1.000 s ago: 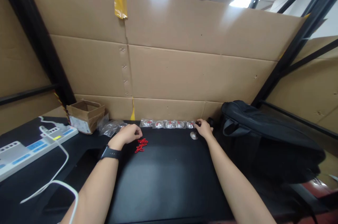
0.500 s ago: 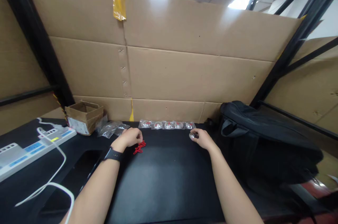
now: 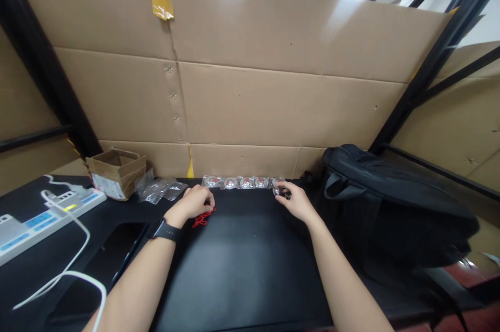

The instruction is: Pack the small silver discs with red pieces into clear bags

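My left hand (image 3: 198, 201), with a dark watch on its wrist, is closed on the upper end of a red cord (image 3: 201, 219), which trails loosely on the black table. Across from it, my right hand (image 3: 295, 200) pinches a small shiny round item (image 3: 278, 191) between thumb and fingers. Along the back of the table lies a row of several round items in clear wrappers (image 3: 246, 182), with red marks on them. The right end of this row is just behind the round item in my right hand and is partly hidden by my fingers.
At the left are an open cardboard box (image 3: 117, 171), clear plastic bags (image 3: 160, 189), a white power strip (image 3: 47, 221) with a white cable, and a dark phone-like slab (image 3: 105, 259). A black bag (image 3: 390, 212) fills the right side. Cardboard (image 3: 250, 108) stands behind.
My right hand has moved slightly left and up to the right end of the wrapped row, with the round item in it. The red cord has shifted a little under my left hand. The view has tilted slightly.
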Tool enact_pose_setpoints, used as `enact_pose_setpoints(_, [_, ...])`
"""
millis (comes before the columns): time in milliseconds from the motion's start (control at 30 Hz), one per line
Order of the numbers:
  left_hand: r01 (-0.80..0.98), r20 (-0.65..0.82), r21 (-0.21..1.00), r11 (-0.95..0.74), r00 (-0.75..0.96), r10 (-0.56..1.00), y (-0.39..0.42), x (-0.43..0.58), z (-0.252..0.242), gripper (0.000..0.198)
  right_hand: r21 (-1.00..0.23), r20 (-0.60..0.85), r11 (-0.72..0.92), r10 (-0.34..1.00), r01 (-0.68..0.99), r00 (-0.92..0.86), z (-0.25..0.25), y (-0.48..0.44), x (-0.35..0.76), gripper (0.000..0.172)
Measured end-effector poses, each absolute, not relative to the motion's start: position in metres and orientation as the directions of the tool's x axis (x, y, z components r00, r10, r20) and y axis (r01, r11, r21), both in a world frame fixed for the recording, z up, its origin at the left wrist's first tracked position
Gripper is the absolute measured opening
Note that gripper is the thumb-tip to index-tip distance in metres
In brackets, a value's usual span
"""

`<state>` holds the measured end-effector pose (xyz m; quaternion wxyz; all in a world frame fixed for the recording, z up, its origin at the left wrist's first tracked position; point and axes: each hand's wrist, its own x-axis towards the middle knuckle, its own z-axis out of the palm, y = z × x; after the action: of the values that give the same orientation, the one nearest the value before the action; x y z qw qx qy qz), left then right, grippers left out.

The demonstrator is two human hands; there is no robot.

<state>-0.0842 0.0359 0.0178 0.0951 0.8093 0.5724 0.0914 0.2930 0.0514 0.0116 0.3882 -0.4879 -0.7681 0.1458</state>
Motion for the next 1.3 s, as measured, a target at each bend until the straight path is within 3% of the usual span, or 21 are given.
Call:
enact_pose_setpoints(267, [0.900, 0.188, 0.249, -0.357, 0.317, 0.930, 0.031, -0.062, 0.010, 0.016, -0.739, 0.384, 0.486, 0.873, 0.467, -0.301, 0.011, 0.038, 0.258, 0.037])
enact_pose_setpoints(367, [0.826, 0.268, 0.390, -0.407, 0.321, 0.908, 0.028, -0.049, 0.017, 0.016, -0.827, 0.357, 0.451, 0.883, 0.335, -0.306, 0.007, 0.036, 0.247, 0.041])
enact_pose_setpoints(500, [0.591, 0.354, 0.631, -0.503, 0.358, 0.864, 0.020, -0.021, 0.026, 0.015, -0.935, 0.309, 0.349, 0.887, 0.059, -0.344, 0.006, 0.030, 0.236, 0.048])
enact_pose_setpoints(633, [0.444, 0.420, 0.743, -0.501, 0.274, 0.865, 0.013, 0.002, 0.023, 0.017, -0.949, 0.315, 0.282, 0.864, -0.142, -0.393, 0.008, 0.023, 0.227, 0.055])
enact_pose_setpoints(967, [0.670, 0.498, 0.580, -0.463, 0.159, 0.853, -0.004, 0.024, 0.023, 0.012, -0.939, 0.327, 0.252, 0.867, -0.235, -0.376, 0.012, 0.017, 0.220, 0.058])
enact_pose_setpoints(1300, [0.752, 0.598, 0.467, -0.466, 0.120, 0.793, -0.011, 0.033, 0.022, 0.011, -0.945, 0.311, 0.247, 0.880, -0.214, -0.359, 0.013, 0.013, 0.214, 0.058])
